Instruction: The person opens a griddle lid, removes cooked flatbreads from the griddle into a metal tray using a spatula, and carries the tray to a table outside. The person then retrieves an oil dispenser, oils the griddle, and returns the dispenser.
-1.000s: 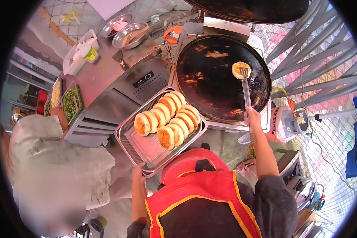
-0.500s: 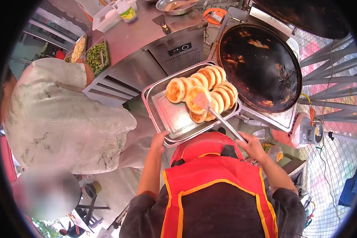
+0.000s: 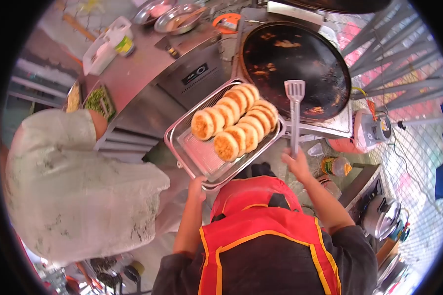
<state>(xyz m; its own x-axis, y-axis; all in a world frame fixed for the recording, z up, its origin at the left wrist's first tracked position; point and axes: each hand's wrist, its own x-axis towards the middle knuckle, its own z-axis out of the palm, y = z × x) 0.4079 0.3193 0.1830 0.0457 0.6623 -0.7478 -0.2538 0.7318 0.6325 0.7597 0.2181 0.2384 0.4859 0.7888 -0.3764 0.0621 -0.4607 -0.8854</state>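
Observation:
My left hand point(image 3: 197, 187) grips the near edge of a metal tray point(image 3: 182, 160), which is lined with a mesh rack. Browned round flatbreads point(image 3: 226, 145) stand on edge in the tray in two slanting rows, leaning against one another. In my right hand point(image 3: 296, 161) is the handle of a metal slotted spatula point(image 3: 295, 92), held upright with its blade bare. That blade overlaps the near part of a round black griddle point(image 3: 305, 64), whose surface shows a few browned residues and no bread.
Left of me a co-worker in a pale top point(image 3: 79, 182) stands at the steel counter point(image 3: 142, 73). Metal bowls point(image 3: 179, 18), a white bin point(image 3: 101, 56) and a container of chopped greens point(image 3: 99, 102) sit there. A gas cylinder point(image 3: 362, 130) and a bottle point(image 3: 335, 166) are at right.
The flatbread lifted off the griddle on the spatula now stands in the tray's near row. My right hand has raised the empty spatula away from the tray, toward the griddle.

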